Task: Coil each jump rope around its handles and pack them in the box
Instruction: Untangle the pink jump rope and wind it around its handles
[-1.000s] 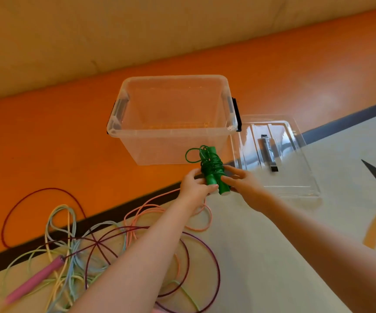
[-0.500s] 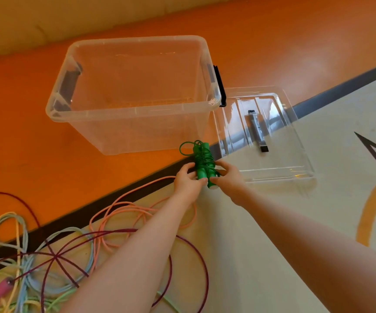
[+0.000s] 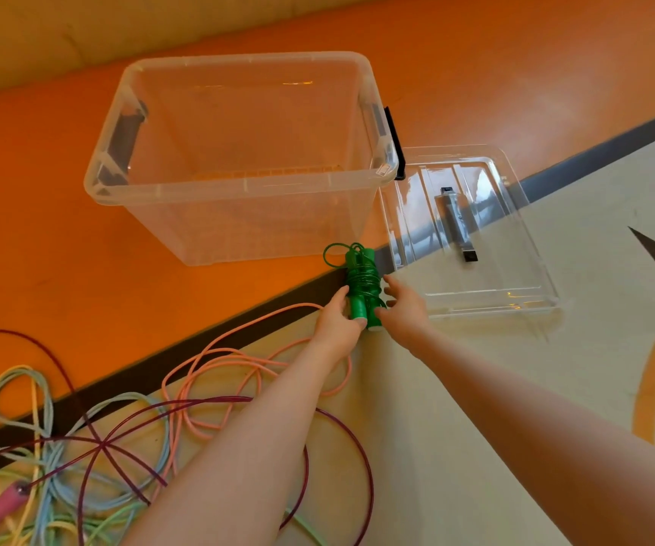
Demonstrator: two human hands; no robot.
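Both hands hold the green plastic jump rope [image 3: 362,287], coiled around its handles, just in front of the clear plastic box [image 3: 239,183]: left hand [image 3: 335,323] fingers and right hand [image 3: 400,309] fingers curl around the handles.

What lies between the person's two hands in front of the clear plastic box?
In the head view, the green jump rope bundle, cord coiled round its two handles, sits between the left hand and right hand, both holding it.
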